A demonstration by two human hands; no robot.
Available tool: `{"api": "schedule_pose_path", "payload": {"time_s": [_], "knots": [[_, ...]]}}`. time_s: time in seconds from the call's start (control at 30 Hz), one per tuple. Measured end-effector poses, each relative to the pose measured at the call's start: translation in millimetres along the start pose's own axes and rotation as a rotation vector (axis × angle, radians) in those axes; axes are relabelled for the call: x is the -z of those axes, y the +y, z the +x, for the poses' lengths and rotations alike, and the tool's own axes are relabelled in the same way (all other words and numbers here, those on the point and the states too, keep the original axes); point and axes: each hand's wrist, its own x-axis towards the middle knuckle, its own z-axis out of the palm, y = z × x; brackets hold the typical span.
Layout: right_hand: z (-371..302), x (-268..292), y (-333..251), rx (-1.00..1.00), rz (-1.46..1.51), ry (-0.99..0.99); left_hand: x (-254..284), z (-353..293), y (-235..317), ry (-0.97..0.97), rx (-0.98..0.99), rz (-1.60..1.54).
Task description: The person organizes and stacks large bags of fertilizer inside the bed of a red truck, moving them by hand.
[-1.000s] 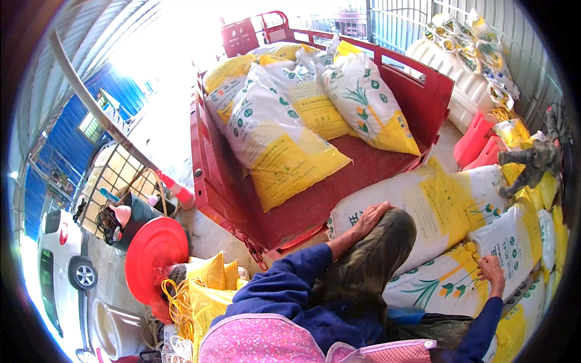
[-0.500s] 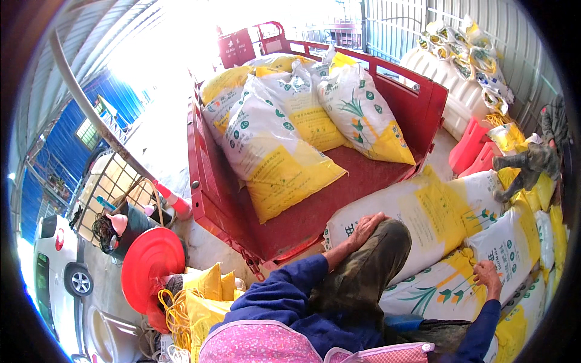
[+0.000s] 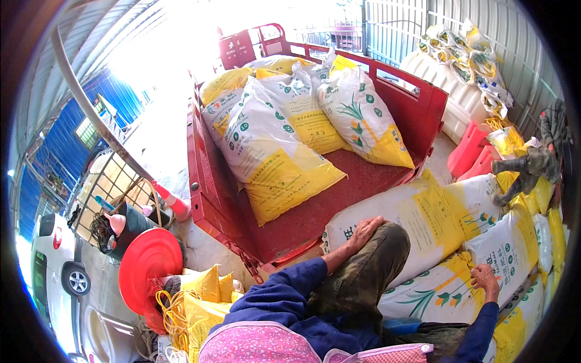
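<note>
Left hand [image 3: 367, 232] laid over the bent knee [image 3: 392, 245], fingertips partly hidden; no grasped object shows, and whether it is slack or clenched cannot be told. Right hand [image 3: 486, 278] with fingers loosely bent, over the near edge of the small sack [image 3: 502, 245]; contact or grip on the plastic cannot be made out. The long sack [image 3: 390, 209] lies just beyond the knee, ahead of the body, its long axis crossing from left to right and slanting away at the right end; the left hand is the nearer to it. The small sack lies ahead of and beside the right hand, against the lower sack [image 3: 423, 296]. All three are pillow-shaped, of smooth white and yellow plastic, creased and bulging, with printed green leaves on the lower one. Beyond the long sack stands the cargo bed [image 3: 354, 166], red painted metal, flat-floored and straight-walled, bearing further plump sacks [image 3: 290, 175]. Left of the body: a round red disc [image 3: 148, 266] and coiled yellow rope [image 3: 166, 302]. Far right: a ribbed, whitish tank [image 3: 445, 100].
</note>
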Motion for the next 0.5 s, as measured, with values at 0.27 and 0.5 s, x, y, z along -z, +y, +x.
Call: {"api": "schedule_pose_path", "payload": {"time_s": [0.27,0.5], "knots": [[-8,-1,-12,-0.002,-0.022,0.018,0,-1,0,0.010,0.036,-0.049],[0,-1,-2,-0.019,-0.032,0.004,1,-3,1,0.019,-0.083,0.031]]}}
